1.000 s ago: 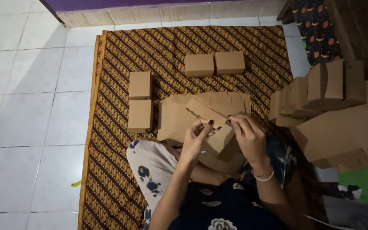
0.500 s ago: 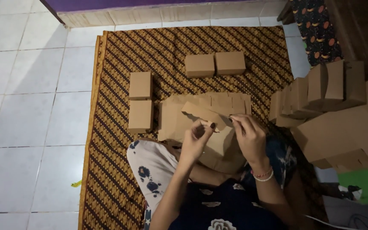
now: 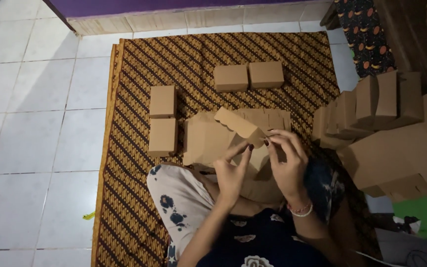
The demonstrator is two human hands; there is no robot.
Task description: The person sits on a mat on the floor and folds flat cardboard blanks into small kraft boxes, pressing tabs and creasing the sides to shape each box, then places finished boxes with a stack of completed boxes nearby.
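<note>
While sitting cross-legged on a brown patterned mat, holding up one half-folded cardboard box between both hands, just above the lap. Left hand gripping it from below, thumb and fingertips pinched on the lower edge near the scalloped flap. Right hand right beside it, fingers curled over the box's right end, clamped on the same piece. So hands close together, nearly touching, both closed on that one box, dark nail polish showing. Beaded bracelet on the right wrist.

Directly behind the held box, lying flat on the mat, a pile of unfolded box blanks. Left of that, two finished boxes standing end to end, touching. Further up the mat, another pair of finished boxes side by side, also touching. Off to the right, a big heap of assembled boxes stacked and leaning against each other, spilling off the mat's edge. Something green poking out under that heap, can't tell what.

White tiled floor to the left of the mat, dark cloth with small orange prints in the top right corner, pretty dim lighting overall
</note>
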